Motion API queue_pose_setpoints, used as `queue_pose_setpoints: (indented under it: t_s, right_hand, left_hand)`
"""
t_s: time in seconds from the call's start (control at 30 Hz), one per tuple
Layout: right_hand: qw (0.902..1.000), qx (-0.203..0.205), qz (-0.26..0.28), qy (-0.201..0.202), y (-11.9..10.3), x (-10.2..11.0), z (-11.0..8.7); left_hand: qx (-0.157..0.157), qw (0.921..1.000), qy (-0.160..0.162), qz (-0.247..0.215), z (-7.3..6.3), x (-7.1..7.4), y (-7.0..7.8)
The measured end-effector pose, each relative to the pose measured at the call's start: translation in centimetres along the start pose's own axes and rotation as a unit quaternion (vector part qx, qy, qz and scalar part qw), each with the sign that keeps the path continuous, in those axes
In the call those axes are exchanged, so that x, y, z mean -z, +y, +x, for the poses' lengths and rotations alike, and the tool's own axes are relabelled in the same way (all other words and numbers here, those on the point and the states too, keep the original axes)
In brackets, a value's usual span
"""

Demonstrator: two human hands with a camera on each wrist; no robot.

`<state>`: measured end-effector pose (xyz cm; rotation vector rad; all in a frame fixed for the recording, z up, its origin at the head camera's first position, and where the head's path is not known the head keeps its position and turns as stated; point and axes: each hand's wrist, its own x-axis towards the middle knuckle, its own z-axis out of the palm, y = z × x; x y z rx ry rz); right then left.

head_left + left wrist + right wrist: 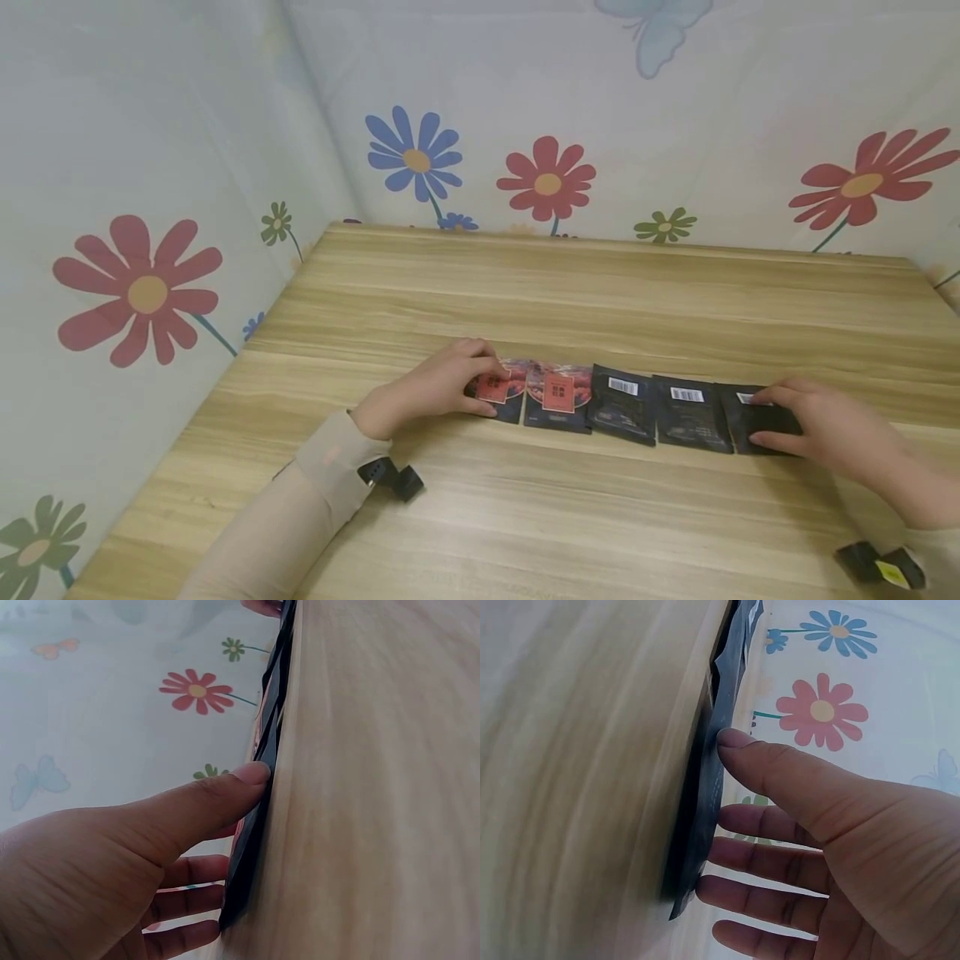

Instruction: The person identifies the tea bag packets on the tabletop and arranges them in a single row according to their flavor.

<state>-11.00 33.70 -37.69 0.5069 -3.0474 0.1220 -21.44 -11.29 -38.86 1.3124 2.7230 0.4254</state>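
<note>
Several small dark sachets lie flat in a row, edge to edge, across the table. The left-end sachet (512, 408) and the sachet beside it (558, 398) show a red label over a floral picture. Toward the right, a sachet (624, 406), another sachet (688, 415) and the right-end sachet (753, 425) show dark backs with white barcode stickers. My left hand (453, 377) rests over the left-end sachet, thumb at its near side and fingers extended over its left part. My right hand (832, 429) touches the right-end sachet with extended fingers and thumb, partly hiding it.
The wood-grain table (570, 300) extends behind and in front of the row. A white curtain (480, 75) printed with flowers hangs along its back and left sides. A dark wrist camera (393, 477) sits on the left sleeve; another wrist camera (881, 567) is at the right.
</note>
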Motion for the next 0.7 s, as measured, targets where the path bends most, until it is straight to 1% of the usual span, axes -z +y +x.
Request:
queue_pose_setpoints:
  t_s: [0.3, 0.43, 0.57, 0.7]
  right_hand:
    - [0.9999, 0.011, 0.003, 0.013, -0.2, -0.1, 0.6]
    - [0.9998, 0.014, 0.003, 0.015, -0.2, 0.0, 0.7]
    - [0.9994, 0.028, 0.007, 0.017, -0.4, 0.1, 1.2]
    - [0.9990, 0.037, 0.017, 0.021, -0.8, 0.4, 1.7]
  left_hand:
    - [0.003, 1.0000, 0.005, 0.003, -0.3, 0.1, -0.4]
    - [0.005, 0.9999, 0.006, 0.007, -0.4, 0.0, -0.4]
    - [0.000, 0.9998, 0.015, 0.010, -0.6, -0.3, -0.4]
    - [0.009, 0.9997, 0.017, 0.013, -0.5, -0.3, -0.4]
